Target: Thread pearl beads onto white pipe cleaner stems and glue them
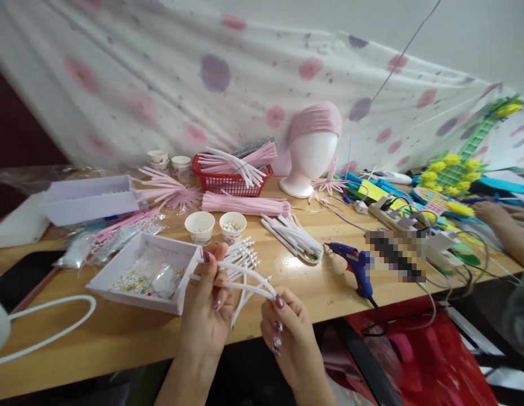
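Observation:
My left hand (207,307) pinches two white pipe cleaners (250,272) near their left ends, thumb and fingers closed. At their other end my right hand (292,330) pinches the tip where the two strands meet, its fingers curled in. Between the hands the strands bow apart into a narrow loop. Just behind lie several white stems topped with pearl beads (247,254), partly hidden by my left hand. To the left of that hand is a white box (113,273) with loose beads and a small plastic bag in it.
Two paper cups (199,227) with beads, a pink pipe cleaner bundle (245,204), a white bundle (295,239) and a red basket (228,185) stand behind. A blue glue gun (355,265) lies right, near power strips (388,214). Another person's hand (492,217) is far right.

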Tool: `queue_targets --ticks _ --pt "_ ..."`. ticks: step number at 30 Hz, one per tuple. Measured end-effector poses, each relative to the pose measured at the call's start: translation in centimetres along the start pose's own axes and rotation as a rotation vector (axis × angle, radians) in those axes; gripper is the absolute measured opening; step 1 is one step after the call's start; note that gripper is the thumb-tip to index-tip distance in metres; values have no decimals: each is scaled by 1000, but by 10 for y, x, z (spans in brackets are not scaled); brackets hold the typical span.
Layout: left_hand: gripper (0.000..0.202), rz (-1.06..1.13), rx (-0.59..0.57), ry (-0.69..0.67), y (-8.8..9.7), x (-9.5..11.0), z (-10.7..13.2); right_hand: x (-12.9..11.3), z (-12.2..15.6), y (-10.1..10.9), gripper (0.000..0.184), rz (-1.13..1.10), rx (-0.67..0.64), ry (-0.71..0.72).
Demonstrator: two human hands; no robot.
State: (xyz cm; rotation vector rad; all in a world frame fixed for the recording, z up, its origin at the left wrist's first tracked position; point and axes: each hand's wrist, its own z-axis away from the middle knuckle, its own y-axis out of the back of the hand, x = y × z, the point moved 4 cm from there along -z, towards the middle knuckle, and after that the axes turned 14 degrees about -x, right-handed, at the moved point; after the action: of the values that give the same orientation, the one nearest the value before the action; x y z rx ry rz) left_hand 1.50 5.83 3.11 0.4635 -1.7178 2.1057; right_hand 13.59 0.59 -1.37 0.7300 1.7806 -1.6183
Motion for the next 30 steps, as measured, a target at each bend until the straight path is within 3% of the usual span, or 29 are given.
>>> queue_targets --ticks 2,5,7,9,12,15,18,22,28,30 --pt "20 -14 -2 12 0 2 1 -4 -2 -2 43 43 40 -15" --pt "13 -139 -60 -81 1 11 2 -11 0 -3 43 188 105 -3" --pt "27 -238 -111 -147 1 18 1 -15 1 -3 44 278 128 -16" --pt "29 -310 -133 -179 1 23 0 -17 2 -2 45 345 124 -46" --pt "12 -364 -102 -183 1 28 -2 -17 2 -2 46 354 9 -104" --pt "12 -387 -75 -148 2 29 -6 -14 2 -2 45 291 -109 -132" --pt "8 -418 -88 -149 2 30 -9 -15 4 1 43 306 -91 -88" --pt "30 -498 -166 -154 -1 30 -11 -23 4 3 40 456 -128 -66" --pt "55 -684 -381 130 -12 -4 -2 -35 -9 -8 45 506 -449 -190" --pt "56 -749 -420 88 -17 -9 -2 -37 -13 -7 42 499 -476 -183"
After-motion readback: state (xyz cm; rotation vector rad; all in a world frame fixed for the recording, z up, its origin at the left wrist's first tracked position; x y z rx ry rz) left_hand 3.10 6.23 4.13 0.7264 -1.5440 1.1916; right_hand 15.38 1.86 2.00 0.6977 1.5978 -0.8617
